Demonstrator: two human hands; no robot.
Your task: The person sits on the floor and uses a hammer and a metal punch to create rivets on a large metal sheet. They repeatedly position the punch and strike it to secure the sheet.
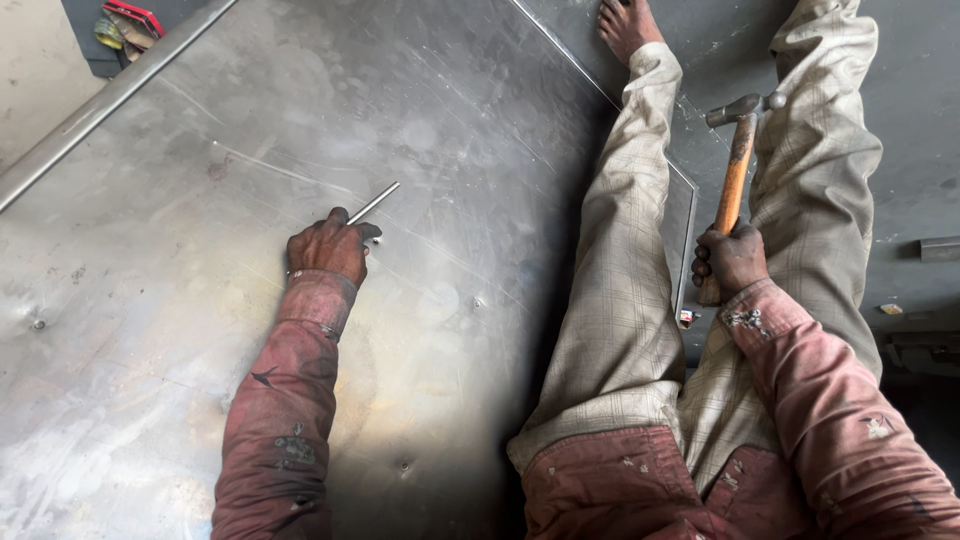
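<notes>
My left hand (328, 246) grips a thin metal punch rod (375, 201) and rests on a large steel sheet (200, 300) that lies on the floor. The rod points up and to the right, its lower end hidden in my fist. My right hand (731, 259) holds a hammer (735, 165) by its orange wooden handle. The hammer's metal head points upward, away from the sheet, between my two legs. Small punched dimples (403, 465) mark the sheet near my left arm.
My legs in checked trousers (620, 260) stretch across the sheet's right edge, bare foot (627, 22) at the top. A metal bar (110, 95) lies along the sheet's upper left edge. Coloured clutter (127, 24) sits at the top left. Dark floor (920, 120) lies right.
</notes>
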